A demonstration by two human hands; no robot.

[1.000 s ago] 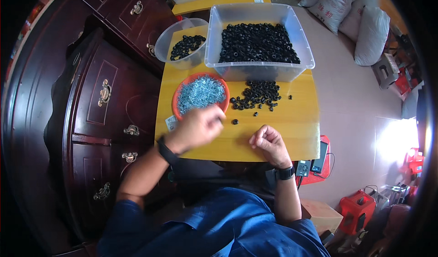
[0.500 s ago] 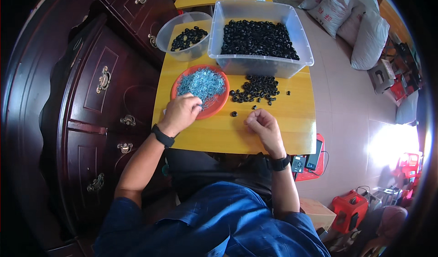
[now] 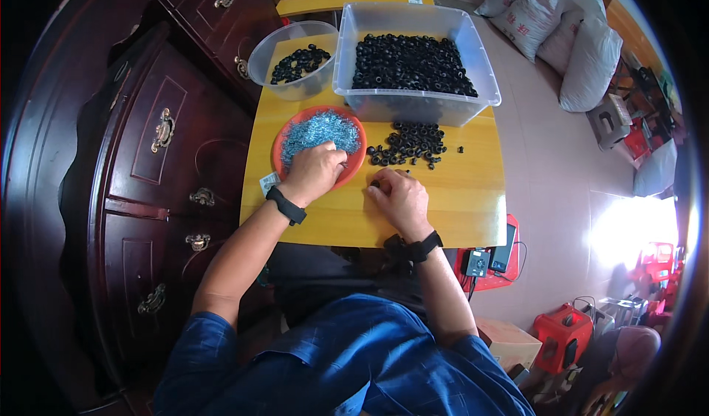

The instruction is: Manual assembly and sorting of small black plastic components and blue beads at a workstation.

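An orange-red bowl (image 3: 360, 144) on the yellow table holds a heap of small, thin silvery metal pieces (image 3: 319, 132). Over the bowl's near side is my left hand (image 3: 316, 172), its fingertips pinched together; whatever is between them is too small to make out. My right hand (image 3: 405, 198) is just right of the bowl, above the table. Its thumb and fingers close on a small black ring-shaped part (image 3: 375, 184). Behind that hand lies a loose pile of similar black parts (image 3: 413, 141), hollow and round.
A large clear bin (image 3: 417, 104) full of black parts stands behind the pile. Left of it is a round clear tub (image 3: 299, 87) with fewer parts. Dark wooden cabinets (image 3: 159, 165) line the left side. White sacks (image 3: 591, 65) and a red stool (image 3: 565, 335) are on the right.
My right hand has moved left and closed on the black part that lay alone on the table. My left hand has shifted right, toward the bowl's near right side.
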